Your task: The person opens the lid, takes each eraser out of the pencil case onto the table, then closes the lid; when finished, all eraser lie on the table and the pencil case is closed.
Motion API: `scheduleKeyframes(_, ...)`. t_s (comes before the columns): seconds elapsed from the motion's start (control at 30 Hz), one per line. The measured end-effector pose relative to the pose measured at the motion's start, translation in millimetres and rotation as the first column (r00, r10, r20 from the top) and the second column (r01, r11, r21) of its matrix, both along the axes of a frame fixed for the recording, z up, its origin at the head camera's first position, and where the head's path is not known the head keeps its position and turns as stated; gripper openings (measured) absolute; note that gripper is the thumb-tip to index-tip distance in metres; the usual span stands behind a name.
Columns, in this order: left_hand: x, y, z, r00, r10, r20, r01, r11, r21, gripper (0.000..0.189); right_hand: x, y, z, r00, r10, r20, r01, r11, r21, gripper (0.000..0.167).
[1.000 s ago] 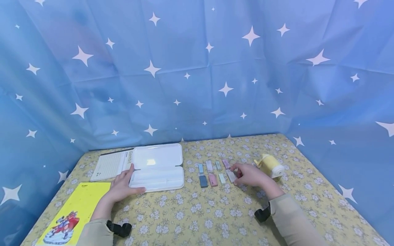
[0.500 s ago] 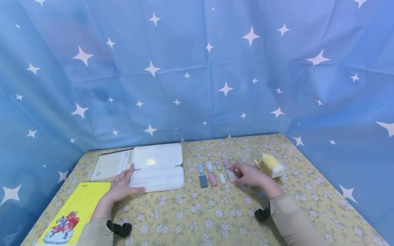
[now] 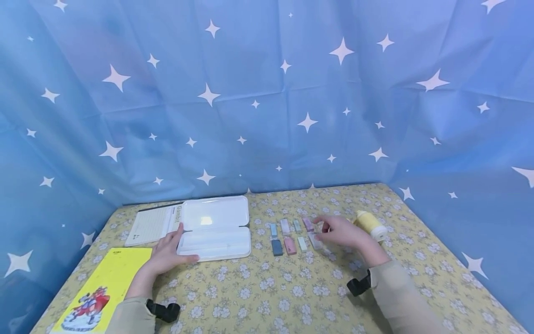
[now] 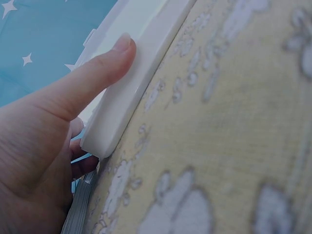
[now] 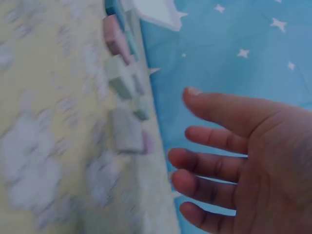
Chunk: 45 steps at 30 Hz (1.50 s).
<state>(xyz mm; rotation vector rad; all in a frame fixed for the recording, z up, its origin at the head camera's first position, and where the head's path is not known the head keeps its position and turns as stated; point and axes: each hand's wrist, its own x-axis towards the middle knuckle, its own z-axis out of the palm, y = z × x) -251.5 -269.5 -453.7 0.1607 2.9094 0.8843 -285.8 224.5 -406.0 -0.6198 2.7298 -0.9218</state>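
An open white pencil case [image 3: 214, 245] lies on the table, its lid [image 3: 215, 212] folded back. My left hand [image 3: 168, 253] grips its near left corner. In the left wrist view the thumb [image 4: 100, 73] lies on the front edge, with fingers partly hidden behind the case. To the right, several small erasers are set out in two rows, among them a dark blue one [image 3: 276, 247], a pink one [image 3: 289, 246] and a purple one [image 3: 308, 224]. My right hand [image 3: 340, 231] is just above the white eraser [image 5: 126, 131] at the row's right end, fingers apart and holding nothing.
A yellow and white cylindrical object [image 3: 371, 226] stands behind the right hand. A lined notepad [image 3: 152, 225] lies beside the case at the left, and a yellow booklet [image 3: 104, 283] with a cartoon picture nearer me. A starry blue curtain [image 3: 267, 93] borders the table.
My right hand has let go of the white eraser and lifted slightly off it. The left hand keeps its place on the pencil case. The head view has shifted a little.
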Motion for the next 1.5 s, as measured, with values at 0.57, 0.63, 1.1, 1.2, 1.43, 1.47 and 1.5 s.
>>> scheduleKeyframes(0.57,2.9,-3.0,-5.7,1.0,0.01,0.02,-0.01,1.0,-0.003,0.123,-52.7,-107.4,7.9,0.999,0.053,0.01,-0.047,0.953,-0.298,0.04)
scheduleKeyframes(0.63,3.2,-3.5,-6.9,1.0,0.01,0.019,-0.01,1.0,-0.007,0.123,-58.7,-121.7,2.7,0.997,0.048,0.054,-0.027,0.937,-0.348,0.042)
scheduleKeyframes(1.1,-2.6,0.7,-6.5,1.0,0.012,0.005,-0.012,1.0,0.0,0.124,-85.1,-178.0,-8.2,0.932,-0.07,0.355,0.273,0.78,-0.563,0.054)
scheduleKeyframes(1.2,-2.5,0.8,-4.4,1.0,0.011,0.002,-0.011,1.0,-0.001,0.124,-85.2,-182.1,-8.5,0.913,-0.056,0.404,0.307,0.747,-0.589,0.061)
scheduleKeyframes(1.43,-3.0,0.0,-2.6,1.0,0.009,-0.016,-0.009,1.0,-0.002,0.124,-88.1,-192.1,-11.3,0.861,-0.014,0.508,0.381,0.678,-0.628,0.07)
scheduleKeyframes(1.47,-3.3,-0.1,-2.7,1.0,0.01,-0.016,-0.011,1.0,-0.002,0.125,-88.7,-193.4,-11.2,0.858,-0.012,0.514,0.385,0.678,-0.626,0.069)
scheduleKeyframes(1.5,-3.9,-0.3,-2.9,1.0,0.012,-0.015,-0.012,1.0,-0.004,0.125,-89.3,-194.4,-11.5,0.856,-0.006,0.517,0.382,0.681,-0.625,0.069)
